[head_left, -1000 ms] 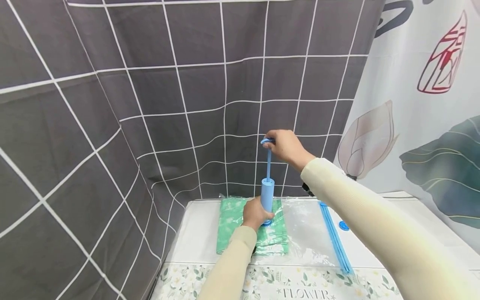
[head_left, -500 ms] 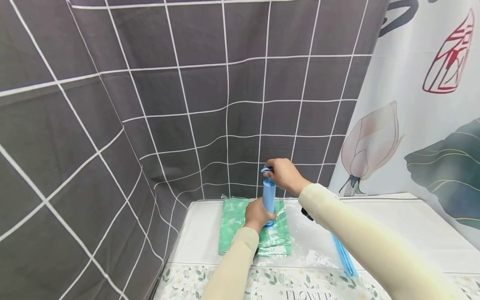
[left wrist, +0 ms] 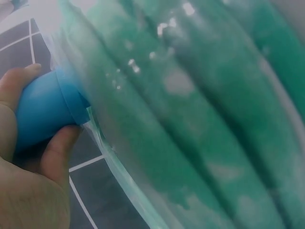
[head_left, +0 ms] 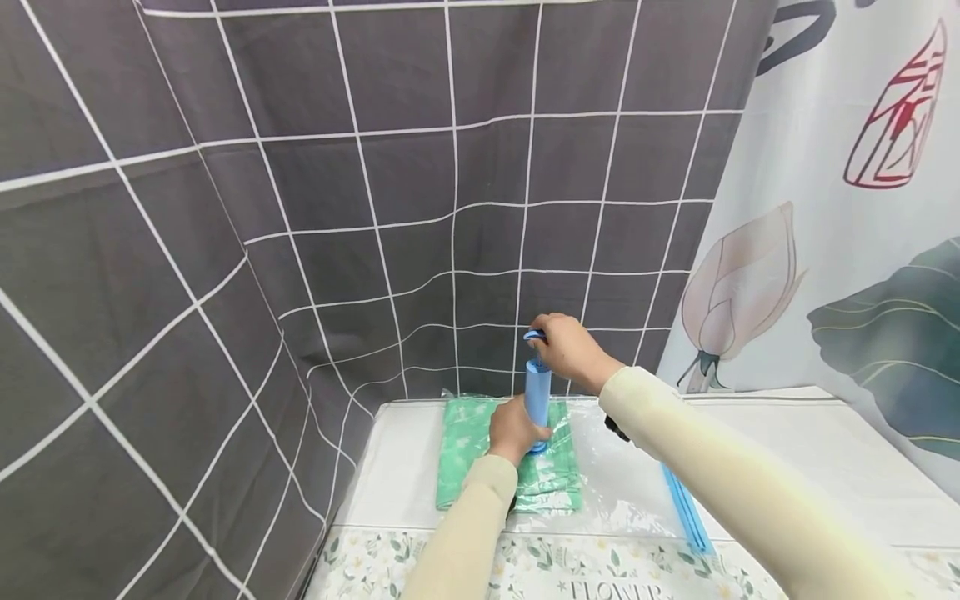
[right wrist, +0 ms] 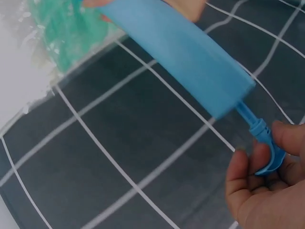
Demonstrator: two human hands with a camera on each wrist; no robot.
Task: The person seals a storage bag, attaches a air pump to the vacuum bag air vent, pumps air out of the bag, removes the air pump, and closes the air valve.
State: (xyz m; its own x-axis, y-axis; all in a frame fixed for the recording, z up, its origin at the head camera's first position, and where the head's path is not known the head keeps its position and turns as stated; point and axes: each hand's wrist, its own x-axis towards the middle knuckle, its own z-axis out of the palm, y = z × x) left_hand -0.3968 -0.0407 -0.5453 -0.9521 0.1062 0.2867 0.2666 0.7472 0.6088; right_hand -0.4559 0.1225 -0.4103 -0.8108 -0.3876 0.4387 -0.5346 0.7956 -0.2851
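A blue hand pump (head_left: 537, 392) stands upright on a clear plastic bag (head_left: 622, 475) that has folded green cloth (head_left: 461, 450) inside. Low on the pump's barrel, my left hand (head_left: 513, 430) grips it near the base. My right hand (head_left: 567, 346) holds the pump's handle (right wrist: 274, 157) at the top, with a short length of rod showing between handle and barrel. In the left wrist view the blue barrel (left wrist: 45, 107) meets the bag, and thumb and fingers wrap around it. The valve beneath the pump is hidden.
A blue zip strip (head_left: 686, 508) runs along the bag's right side, partly behind my right sleeve. The white table (head_left: 397, 467) has a floral mat (head_left: 367, 550) at its front edge. A dark gridded curtain (head_left: 412, 183) hangs behind and to the left.
My right hand has pushed the pump handle down from well above the barrel to close over it, and is now very slightly higher. My left hand keeps its grip.
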